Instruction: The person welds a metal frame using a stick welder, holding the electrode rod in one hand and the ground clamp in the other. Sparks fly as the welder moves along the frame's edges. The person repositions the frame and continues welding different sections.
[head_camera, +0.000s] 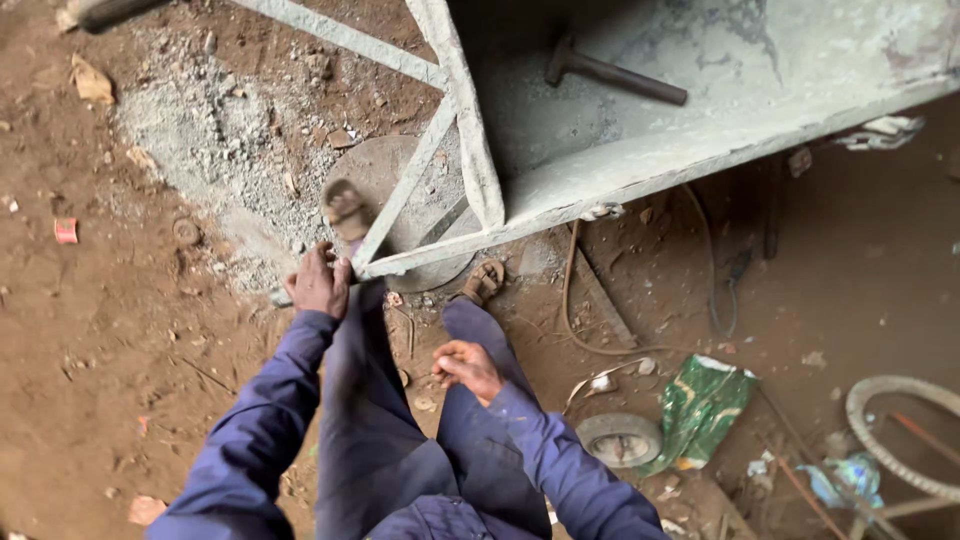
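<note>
Left hand clenched on the wheelbarrow frame corner; right hand, loosely curled and empty, lies below it, farther off.

The wheelbarrow frame blocks the middle: its tray wall and slanted bars close off the space right of and above its lower corner, where the left hand grips. A hammer lies inside the tray. Left of the frame, bare earth lies open, past a patch of grey gravel. Below-right of the frame, the right hand hangs free above the trouser leg; beyond it lie a small wheel, a green bag and a loose wire.
</note>
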